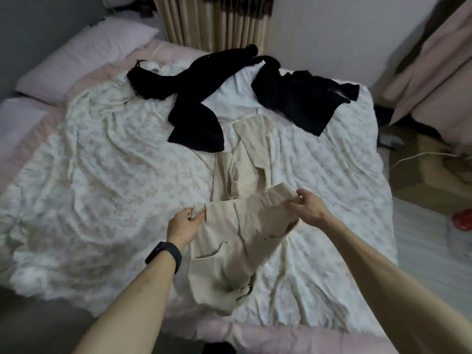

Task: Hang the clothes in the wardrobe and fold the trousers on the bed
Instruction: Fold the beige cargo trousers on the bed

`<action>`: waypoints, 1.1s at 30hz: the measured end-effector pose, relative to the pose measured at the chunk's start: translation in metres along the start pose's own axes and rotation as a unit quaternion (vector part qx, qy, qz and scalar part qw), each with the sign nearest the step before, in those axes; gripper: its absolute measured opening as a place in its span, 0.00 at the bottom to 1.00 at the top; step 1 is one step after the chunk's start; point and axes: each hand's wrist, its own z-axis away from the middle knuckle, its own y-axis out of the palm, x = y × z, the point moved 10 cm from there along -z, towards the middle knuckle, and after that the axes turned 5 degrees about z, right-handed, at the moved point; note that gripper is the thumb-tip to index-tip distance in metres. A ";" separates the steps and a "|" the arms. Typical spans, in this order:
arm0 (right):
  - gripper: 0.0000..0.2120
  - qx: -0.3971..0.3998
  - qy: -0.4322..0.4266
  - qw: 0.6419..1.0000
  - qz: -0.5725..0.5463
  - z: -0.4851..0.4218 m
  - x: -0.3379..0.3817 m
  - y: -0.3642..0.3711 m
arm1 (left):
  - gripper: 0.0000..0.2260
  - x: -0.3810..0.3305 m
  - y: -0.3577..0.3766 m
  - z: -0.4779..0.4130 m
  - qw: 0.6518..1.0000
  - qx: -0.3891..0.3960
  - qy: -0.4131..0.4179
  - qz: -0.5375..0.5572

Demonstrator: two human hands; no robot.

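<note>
Beige trousers point(237, 233) lie along the middle of the bed point(102, 175), their legs reaching towards the far side. My left hand point(185, 226) pinches the waistband's left corner, and my right hand point(307, 206) grips its right corner, lifting the waist end slightly off the cover. Farther back lie a black garment point(194, 118) spread across the floral cover, a second black garment point(304, 98) at the far right, and a white piece point(235, 90) between them.
Two pink pillows point(84, 54) sit at the bed's far left. Striped curtains point(214, 21) hang behind the bed. A cardboard box point(429, 180) with a white cable stands on the floor to the right, under pink fabric point(439, 72). A red object point(462, 222) lies near the right edge.
</note>
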 end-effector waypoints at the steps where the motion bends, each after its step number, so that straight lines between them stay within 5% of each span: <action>1: 0.18 -0.009 0.000 1.000 -0.014 0.016 -0.004 -0.012 | 0.14 -0.016 -0.006 0.012 1.000 -0.007 0.021 0.018; 4: 0.13 -0.048 -0.019 0.998 -0.034 0.063 -0.004 -0.049 | 0.17 -0.063 -0.025 0.050 0.995 -0.025 0.072 0.059; 7: 0.14 -0.176 -0.063 0.981 -0.055 0.127 0.001 -0.109 | 0.11 -0.114 -0.054 0.102 0.983 -0.056 0.148 0.092; 14: 0.07 -0.442 -0.137 0.874 -0.150 0.303 0.029 -0.268 | 0.12 -0.267 -0.133 0.254 0.921 -0.127 0.337 0.146; 21: 0.10 -0.511 -0.183 0.827 -0.147 0.429 0.071 -0.377 | 0.05 -0.379 -0.199 0.401 0.852 -0.201 0.452 0.170; 26: 0.09 -0.569 -0.213 0.776 -0.170 0.512 0.109 -0.439 | 0.19 -0.425 -0.252 0.485 0.816 -0.248 0.491 0.179; 33: 0.09 -0.609 -0.226 0.748 -0.134 0.593 0.155 -0.500 | 0.06 -0.462 -0.305 0.569 0.767 -0.300 0.540 0.175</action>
